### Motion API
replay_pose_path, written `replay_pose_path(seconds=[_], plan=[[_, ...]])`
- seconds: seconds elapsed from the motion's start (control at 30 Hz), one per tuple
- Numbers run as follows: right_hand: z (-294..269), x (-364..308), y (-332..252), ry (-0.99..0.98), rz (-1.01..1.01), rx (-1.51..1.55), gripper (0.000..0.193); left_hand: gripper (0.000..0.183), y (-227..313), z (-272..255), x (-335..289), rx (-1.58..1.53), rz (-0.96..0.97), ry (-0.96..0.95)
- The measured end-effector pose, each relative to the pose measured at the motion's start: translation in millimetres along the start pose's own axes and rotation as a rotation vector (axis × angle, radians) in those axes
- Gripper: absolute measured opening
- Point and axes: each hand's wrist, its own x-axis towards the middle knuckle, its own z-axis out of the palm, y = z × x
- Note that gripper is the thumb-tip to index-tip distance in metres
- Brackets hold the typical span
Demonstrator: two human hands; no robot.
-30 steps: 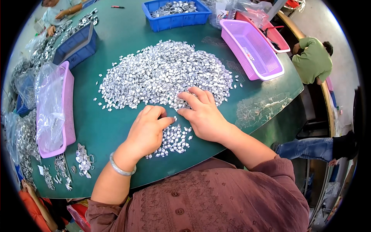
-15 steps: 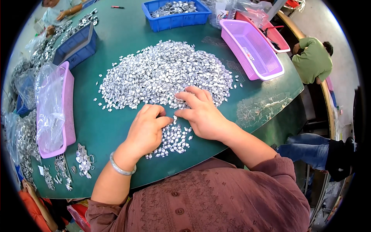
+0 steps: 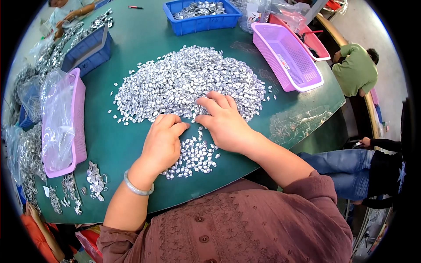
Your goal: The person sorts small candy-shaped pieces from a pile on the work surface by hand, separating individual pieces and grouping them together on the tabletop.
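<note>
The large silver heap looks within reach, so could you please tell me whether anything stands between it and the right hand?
Nothing visible stands in the way: the right hand is at the near edge of the large heap. The smaller cluster lies nearer the person.

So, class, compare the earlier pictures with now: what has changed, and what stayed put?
The left hand and right hand have moved forward and slightly left, toward the large pile of silvery pieces, uncovering more of the small pile. No grasp or release is clear. At the right, the person in jeans shows more fully. The purple baskets and blue bins stayed put.
</note>
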Motion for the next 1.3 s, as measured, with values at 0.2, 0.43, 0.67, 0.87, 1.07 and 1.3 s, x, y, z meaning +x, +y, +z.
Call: replay_pose_path(seconds=[0.2, 0.43, 0.67, 0.87, 1.07, 1.3], plan=[[-6, 1, 1, -0.004, -0.001, 0.033, 0.028, 0.036, 3, 0, 1, 0.014, 0.0, 0.025], [-5, 0, 1, -0.024, -0.014, 0.036, 0.019, 0.035, 5, -2, 1, 0.062, 0.014, -0.041], [-2, 7, 3, 0.015, -0.037, 0.08, 0.012, 0.034, -1, -2, 1, -0.018, -0.016, 0.034], [-4, 15, 3, -0.052, -0.084, 0.013, 0.014, 0.035, 1, 0, 0, 0.0, -0.012, -0.001], [-1, 19, -1, -0.042, -0.106, -0.02, 0.013, 0.034, 2, -1, 1, 0.012, -0.025, -0.034], [3, 19, -3, -0.087, -0.045, 0.014, 0.01, 0.03, 1, -1, 1, -0.008, 0.0, 0.008]])
